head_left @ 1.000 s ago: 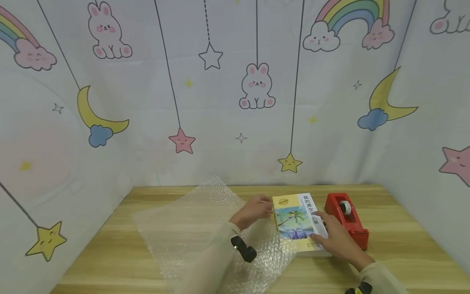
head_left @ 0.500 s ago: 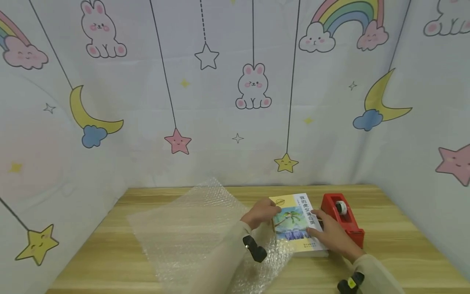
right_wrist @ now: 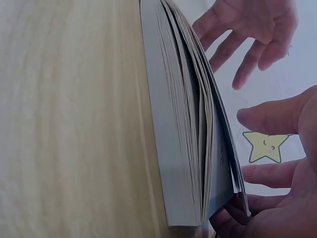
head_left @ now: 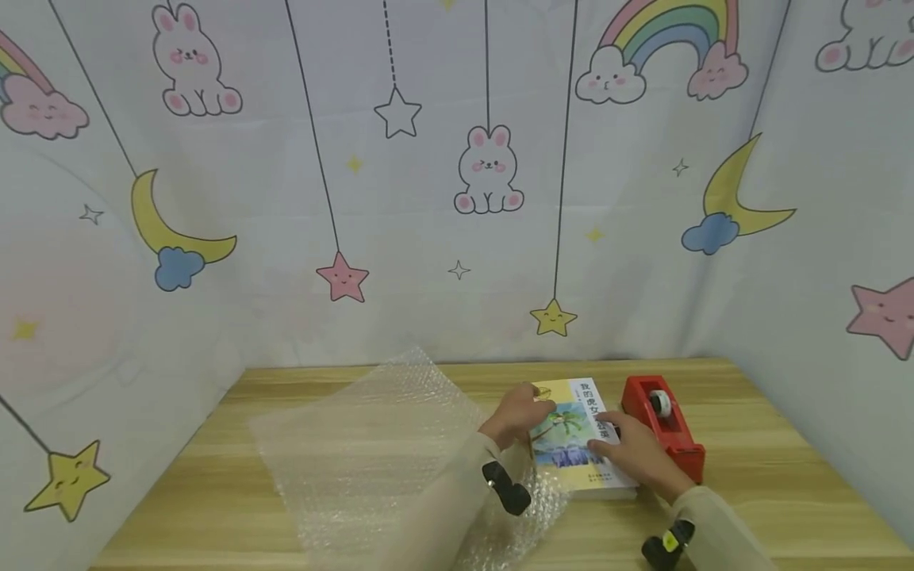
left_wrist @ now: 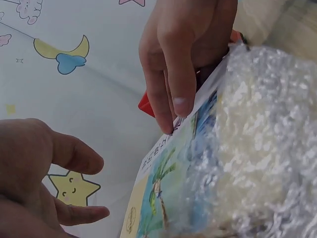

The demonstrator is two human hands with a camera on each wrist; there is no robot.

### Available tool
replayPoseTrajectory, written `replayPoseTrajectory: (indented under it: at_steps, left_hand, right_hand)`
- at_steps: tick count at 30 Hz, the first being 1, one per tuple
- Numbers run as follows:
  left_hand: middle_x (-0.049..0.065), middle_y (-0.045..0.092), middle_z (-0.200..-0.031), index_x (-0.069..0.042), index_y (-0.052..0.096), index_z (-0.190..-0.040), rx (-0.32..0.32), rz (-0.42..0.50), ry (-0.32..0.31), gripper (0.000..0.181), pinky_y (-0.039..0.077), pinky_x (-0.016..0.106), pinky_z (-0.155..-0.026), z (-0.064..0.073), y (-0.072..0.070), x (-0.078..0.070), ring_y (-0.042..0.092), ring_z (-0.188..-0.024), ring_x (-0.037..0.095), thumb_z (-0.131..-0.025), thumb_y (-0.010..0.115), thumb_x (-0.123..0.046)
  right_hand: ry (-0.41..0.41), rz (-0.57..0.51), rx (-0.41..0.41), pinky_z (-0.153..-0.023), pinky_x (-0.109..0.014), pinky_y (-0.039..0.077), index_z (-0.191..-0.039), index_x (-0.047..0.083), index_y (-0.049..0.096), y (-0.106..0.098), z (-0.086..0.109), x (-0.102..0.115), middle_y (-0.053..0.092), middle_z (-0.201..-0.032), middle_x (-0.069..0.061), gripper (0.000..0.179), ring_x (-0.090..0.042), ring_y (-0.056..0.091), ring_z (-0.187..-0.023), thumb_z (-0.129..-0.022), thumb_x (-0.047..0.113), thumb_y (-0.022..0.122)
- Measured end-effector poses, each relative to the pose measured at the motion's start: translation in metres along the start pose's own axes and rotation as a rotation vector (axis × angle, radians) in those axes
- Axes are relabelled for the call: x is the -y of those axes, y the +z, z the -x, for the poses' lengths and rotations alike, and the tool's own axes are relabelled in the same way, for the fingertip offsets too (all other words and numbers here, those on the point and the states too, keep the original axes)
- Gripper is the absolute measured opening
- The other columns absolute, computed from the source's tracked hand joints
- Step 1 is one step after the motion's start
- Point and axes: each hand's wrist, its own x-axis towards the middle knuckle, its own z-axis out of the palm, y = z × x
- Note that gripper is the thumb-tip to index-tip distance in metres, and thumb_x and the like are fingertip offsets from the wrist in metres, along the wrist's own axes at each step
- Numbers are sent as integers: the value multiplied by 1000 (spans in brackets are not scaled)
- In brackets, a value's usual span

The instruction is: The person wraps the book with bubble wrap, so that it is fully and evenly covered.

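A paperback book (head_left: 571, 454) with a yellow, blue and white cover lies on the table; its cover is slightly lifted along one edge in the right wrist view. My right hand (head_left: 639, 454) is at the book's right edge, some fingers curled round the lifted cover and the thumb above it. Over the upper left of the cover hovers my left hand (head_left: 520, 415), fingers spread and apart from the book in the left wrist view. A clear bubble wrap sheet (head_left: 378, 444) is spread to the left, one part overlapping the book's lower left corner.
A red tape dispenser (head_left: 664, 428) with a small roll stands just right of the book. The wooden table (head_left: 764, 476) reaches back to a printed cloth backdrop (head_left: 400, 206), which also rises on both sides.
My left hand has moved right, from beside the book's left edge to over its upper left cover. The right hand has shifted slightly inward over the cover. The head view has turned slightly right.
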Motion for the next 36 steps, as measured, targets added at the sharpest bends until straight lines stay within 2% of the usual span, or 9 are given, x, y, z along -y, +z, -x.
replayPoseTrajectory:
  at_steps: [2, 6, 9, 12, 16, 19, 24, 31, 36]
  left_hand:
    - [21, 56, -128, 2, 38, -149, -15, 37, -4, 63, 37, 29, -54, -1, 4, -1, 36, -58, 13, -95, 60, -23]
    - [27, 47, -140, 1, 33, -151, -63, 105, 11, 68, 41, 36, -69, -1, 11, 0, 45, -74, 20, -93, 61, -22]
    - [24, 45, -147, 0, 44, -144, -101, 128, 26, 59, 45, 40, -80, -1, 14, 0, 51, -91, 23, -93, 62, -22]
    - [18, 58, -132, -1, 58, -130, -129, 169, 13, 42, 51, 37, -79, -5, 16, -2, 57, -95, 21, -92, 64, -19]
    - [17, 63, -122, 0, 64, -122, -127, 227, 7, 31, 55, 33, -76, -10, 17, -4, 64, -95, 20, -92, 63, -9]
    - [23, 61, -127, 2, 61, -128, -97, 266, 28, 37, 53, 31, -70, -12, 17, -4, 65, -94, 21, -91, 58, 3]
    - [27, 53, -136, 2, 57, -134, -77, 312, 38, 52, 42, 30, -63, -12, 18, -2, 55, -85, 19, -85, 48, 17]
    - [26, 56, -133, 1, 56, -135, -110, 389, 15, 58, 57, 35, -81, -11, 18, -3, 62, -98, 23, -81, 45, 18]
    - [25, 57, -133, -1, 56, -136, -124, 441, 11, 61, 58, 40, -84, -12, 17, -6, 65, -103, 27, -79, 45, 19]
  right_hand:
    - [0, -6, -8, -108, -68, 38, -143, -1, 50, 0, -1, 1, 46, -148, -30, 63, -50, 44, -136, -92, 29, 70]
    - [5, -5, -25, -109, -68, 36, -143, -3, 50, -2, -2, 3, 44, -149, -32, 64, -51, 41, -137, -91, 26, 72]
    - [19, 0, -30, -110, -68, 35, -143, -4, 49, -3, -3, 5, 42, -149, -33, 65, -52, 39, -138, -90, 25, 72]
    - [29, -10, -31, -110, -69, 35, -144, -3, 48, -4, -3, 6, 41, -150, -34, 66, -52, 38, -138, -91, 26, 72]
    - [14, -35, -34, -109, -67, 37, -144, -4, 48, -6, -2, 8, 42, -150, -33, 66, -50, 42, -137, -91, 27, 71]
    - [5, -47, -42, -109, -66, 39, -143, -5, 49, -8, -1, 9, 43, -150, -33, 65, -49, 44, -136, -90, 25, 70]
    - [14, -42, -60, -109, -65, 38, -143, -5, 50, -9, 0, 10, 45, -149, -32, 64, -48, 45, -135, -90, 24, 70]
    - [22, -45, -63, -109, -66, 39, -144, -3, 48, -8, -2, 11, 44, -150, -32, 64, -47, 46, -134, -91, 25, 70]
    - [25, -59, -56, -107, -65, 41, -146, 0, 47, -7, -2, 10, 44, -150, -31, 64, -44, 49, -130, -92, 28, 69]
